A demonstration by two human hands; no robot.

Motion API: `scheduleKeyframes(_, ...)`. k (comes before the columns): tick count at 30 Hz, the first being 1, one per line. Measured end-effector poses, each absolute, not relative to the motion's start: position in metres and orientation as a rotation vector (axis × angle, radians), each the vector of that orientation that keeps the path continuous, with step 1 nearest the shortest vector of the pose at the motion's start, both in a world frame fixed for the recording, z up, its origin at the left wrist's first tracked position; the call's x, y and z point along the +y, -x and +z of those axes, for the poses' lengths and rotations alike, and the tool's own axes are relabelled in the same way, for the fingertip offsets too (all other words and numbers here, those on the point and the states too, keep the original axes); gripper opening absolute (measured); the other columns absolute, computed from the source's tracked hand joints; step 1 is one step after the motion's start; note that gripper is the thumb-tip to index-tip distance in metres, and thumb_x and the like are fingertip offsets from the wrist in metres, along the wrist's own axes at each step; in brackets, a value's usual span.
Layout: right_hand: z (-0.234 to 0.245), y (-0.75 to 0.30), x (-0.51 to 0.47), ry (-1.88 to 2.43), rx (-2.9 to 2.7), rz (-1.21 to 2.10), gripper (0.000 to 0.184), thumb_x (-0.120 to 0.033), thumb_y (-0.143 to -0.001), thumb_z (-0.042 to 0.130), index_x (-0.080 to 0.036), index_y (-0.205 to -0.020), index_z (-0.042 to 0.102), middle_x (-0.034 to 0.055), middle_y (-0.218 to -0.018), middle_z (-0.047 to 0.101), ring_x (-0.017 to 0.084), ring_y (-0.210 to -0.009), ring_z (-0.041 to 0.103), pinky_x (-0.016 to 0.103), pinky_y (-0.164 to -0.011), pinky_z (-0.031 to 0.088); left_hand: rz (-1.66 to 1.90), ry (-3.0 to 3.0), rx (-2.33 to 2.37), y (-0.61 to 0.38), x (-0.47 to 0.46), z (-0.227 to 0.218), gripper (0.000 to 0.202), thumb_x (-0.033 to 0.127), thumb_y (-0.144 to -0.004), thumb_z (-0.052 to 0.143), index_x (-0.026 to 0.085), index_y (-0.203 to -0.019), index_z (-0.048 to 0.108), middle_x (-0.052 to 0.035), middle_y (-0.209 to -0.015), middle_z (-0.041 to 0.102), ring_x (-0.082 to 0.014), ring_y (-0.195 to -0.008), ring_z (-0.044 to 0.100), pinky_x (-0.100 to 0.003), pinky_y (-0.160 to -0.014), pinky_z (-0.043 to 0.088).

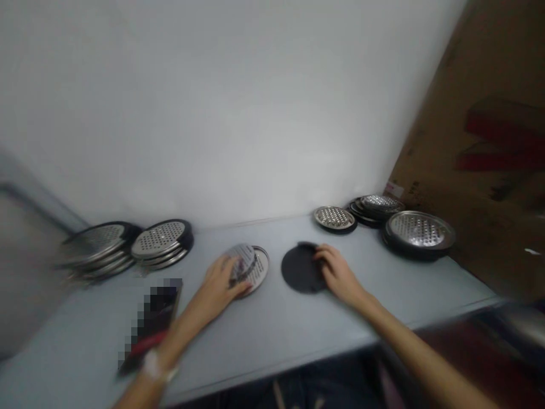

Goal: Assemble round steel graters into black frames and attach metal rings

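Note:
In the middle of the table, my left hand grips a round, pale disc with dark print, its thumb and fingers at the left edge. Partly beneath that disc lies a round metal grater plate with a shiny rim; motion blur hides its finer detail. A little to the right, my right hand has its fingers closed on the right edge of a flat black round lid. The two discs are apart from each other, with a strip of table between them.
Stacked round graters and a second stack stand at the left. More graters sit at the back right. A dark, partly pixelated flat object lies near my left forearm. A cardboard box borders the right side.

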State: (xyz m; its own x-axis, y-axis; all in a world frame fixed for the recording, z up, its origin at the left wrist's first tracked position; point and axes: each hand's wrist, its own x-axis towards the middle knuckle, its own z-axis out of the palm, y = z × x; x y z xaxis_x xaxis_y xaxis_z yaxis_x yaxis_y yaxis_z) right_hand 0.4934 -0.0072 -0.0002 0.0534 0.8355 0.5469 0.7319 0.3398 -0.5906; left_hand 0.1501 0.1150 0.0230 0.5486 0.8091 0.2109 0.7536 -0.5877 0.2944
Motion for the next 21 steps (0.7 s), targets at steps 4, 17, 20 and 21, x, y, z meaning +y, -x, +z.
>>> scheduleKeyframes(4,0.013,-0.483,-0.014,1.421,-1.585,-0.024,0.023,-0.01,-0.094,0.043,-0.019,-0.107,0.059,0.0152,-0.12,0.061,0.034,-0.135,0.042,0.063,-0.112,0.035,0.473,-2.568,1.242,-0.163,0.086,0.032,0.066,0.051,-0.086,0.069,0.018,-0.14,0.051,-0.018,-0.15,0.047,-0.036,-0.14,0.043,-0.053,-0.116,0.036)
scheduleKeyframes(17,0.029,-0.426,-0.056,1.483,-2.073,0.173,0.027,-0.026,-0.09,0.071,-0.02,-0.112,0.057,0.0156,-0.133,0.056,0.034,-0.125,0.052,0.054,-0.104,0.049,0.613,-2.581,1.279,-0.166,0.085,0.043,0.034,0.051,-0.092,0.061,0.02,-0.105,0.062,-0.0099,-0.113,0.064,-0.03,-0.109,0.059,-0.047,-0.1,0.048)
scheduleKeyframes(20,0.023,-0.436,-0.056,1.431,-2.105,0.223,0.026,-0.025,-0.092,0.07,-0.022,-0.113,0.056,0.014,-0.139,0.053,0.032,-0.127,0.053,0.052,-0.106,0.048,0.677,-2.633,1.394,-0.151,0.09,0.039,0.04,0.055,-0.094,0.055,0.019,-0.112,0.061,-0.0119,-0.117,0.064,-0.0327,-0.112,0.058,-0.051,-0.1,0.047)
scheduleKeyframes(21,0.022,-0.439,-0.056,1.404,-2.103,0.244,0.024,-0.025,-0.093,0.07,-0.023,-0.112,0.056,0.0134,-0.14,0.053,0.031,-0.128,0.053,0.05,-0.107,0.048,0.724,-2.645,1.421,-0.149,0.087,0.038,0.042,0.055,-0.095,0.054,0.019,-0.115,0.061,-0.0127,-0.12,0.063,-0.0336,-0.115,0.057,-0.052,-0.101,0.047)
